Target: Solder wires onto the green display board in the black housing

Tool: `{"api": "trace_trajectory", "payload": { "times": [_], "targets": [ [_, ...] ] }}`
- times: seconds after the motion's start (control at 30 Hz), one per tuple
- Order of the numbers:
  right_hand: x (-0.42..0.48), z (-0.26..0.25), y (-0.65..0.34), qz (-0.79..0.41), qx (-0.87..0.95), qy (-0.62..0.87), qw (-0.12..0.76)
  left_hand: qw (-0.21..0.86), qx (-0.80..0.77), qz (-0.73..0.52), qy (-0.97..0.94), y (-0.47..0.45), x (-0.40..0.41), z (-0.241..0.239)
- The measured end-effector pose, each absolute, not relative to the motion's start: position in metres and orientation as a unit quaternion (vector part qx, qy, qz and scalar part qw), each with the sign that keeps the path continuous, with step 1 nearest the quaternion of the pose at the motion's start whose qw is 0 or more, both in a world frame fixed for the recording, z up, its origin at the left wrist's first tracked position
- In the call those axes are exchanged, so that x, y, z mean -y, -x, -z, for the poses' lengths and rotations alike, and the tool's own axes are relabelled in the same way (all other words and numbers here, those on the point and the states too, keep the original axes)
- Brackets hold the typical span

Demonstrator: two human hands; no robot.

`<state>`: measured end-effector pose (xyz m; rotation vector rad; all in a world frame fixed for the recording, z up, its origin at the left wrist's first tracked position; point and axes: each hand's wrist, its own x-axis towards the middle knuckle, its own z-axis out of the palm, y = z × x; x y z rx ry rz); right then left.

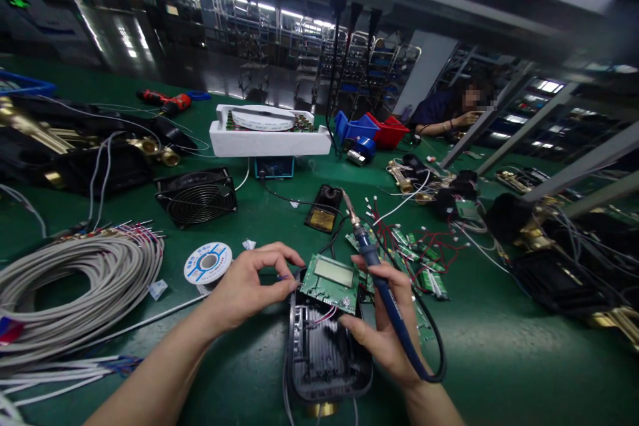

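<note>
A green circuit board (327,285) with a small display is tilted over an open black housing (329,363), and red and white wires run beneath it. My left hand (259,279) pinches what looks like a thin wire at the board's left edge; the fingertips cover most of it. Held in my right hand (392,319) is a blue-handled soldering iron (384,286), its tip pointing up and away from the board. The thumb and fingers of that same hand also rest at the board's right edge.
A solder spool (207,262) and coiled grey cables (80,279) lie left. Beyond are a fan (197,196), an iron stand (324,208) and a white foam tray (269,141). Small green boards with red wires (424,256) spread right. A co-worker (449,110) sits behind metal posts.
</note>
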<state>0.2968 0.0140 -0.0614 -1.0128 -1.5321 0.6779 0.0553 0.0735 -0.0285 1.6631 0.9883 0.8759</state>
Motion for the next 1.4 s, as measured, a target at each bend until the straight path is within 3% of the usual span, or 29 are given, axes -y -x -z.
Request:
{"api": "trace_trajectory", "payload": {
  "times": [0.2, 0.4, 0.77, 1.03, 1.4],
  "targets": [
    [-0.016, 0.063, -0.297, -0.325, 0.633, 0.461, 0.529, 0.51, -0.4, -0.342, -0.68, -0.045, -0.076, 0.026],
    [-0.015, 0.064, -0.297, -0.336, 0.618, 0.479, 0.525, 0.552, -0.359, -0.408, -0.632, -0.039, -0.077, 0.026],
    [-0.015, 0.066, -0.297, -0.326, 0.625, 0.476, 0.526, 0.535, -0.36, -0.442, -0.623, -0.052, -0.073, 0.029],
    [-0.017, 0.064, -0.296, -0.33, 0.631, 0.468, 0.523, 0.465, -0.378, -0.39, -0.699, -0.05, -0.074, 0.027],
    [-0.017, 0.062, -0.294, -0.338, 0.63, 0.461, 0.526, 0.459, -0.386, -0.369, -0.71, -0.051, -0.074, 0.027]
  ]
}}
